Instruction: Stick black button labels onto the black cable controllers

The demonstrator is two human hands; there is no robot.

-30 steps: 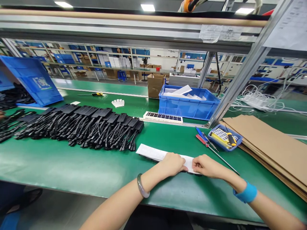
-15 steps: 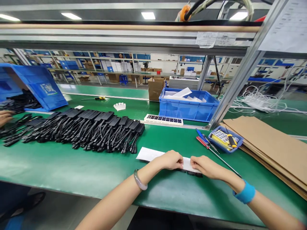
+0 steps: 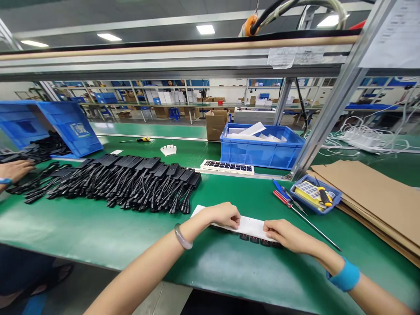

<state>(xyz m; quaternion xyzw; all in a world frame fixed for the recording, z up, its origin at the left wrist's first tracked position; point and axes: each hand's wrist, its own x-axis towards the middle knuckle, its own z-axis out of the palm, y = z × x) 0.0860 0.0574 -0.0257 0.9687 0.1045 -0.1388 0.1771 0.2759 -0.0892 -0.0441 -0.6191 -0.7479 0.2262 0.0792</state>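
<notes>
A long white strip [image 3: 251, 226] lies in front of me on the green bench, with black pieces bearing small red spots along its near underside. My left hand [image 3: 226, 215] has curled fingers gripping it left of the middle. Near its right end, my right hand [image 3: 285, 234] pinches the strip between thumb and bent fingers. The strip's left end sticks out past my left wrist. Beyond it stands a similar white strip with black square inserts [image 3: 227, 167]. To the left lies a long row of black cabled boxes [image 3: 144, 175].
A blue bin of white pieces [image 3: 262, 151] stands at the back. On the right are a red-handled screwdriver [image 3: 306, 220], a small blue tray [image 3: 315, 194] and cardboard sheets [image 3: 367, 188]. At far left, a co-worker's hand [image 3: 16, 170] rests by a tilted blue crate [image 3: 70, 129].
My left hand has shifted left along the white strip, widening the gap between my hands. More of the black pieces show below its edge. The co-worker's hand shows more fully.
</notes>
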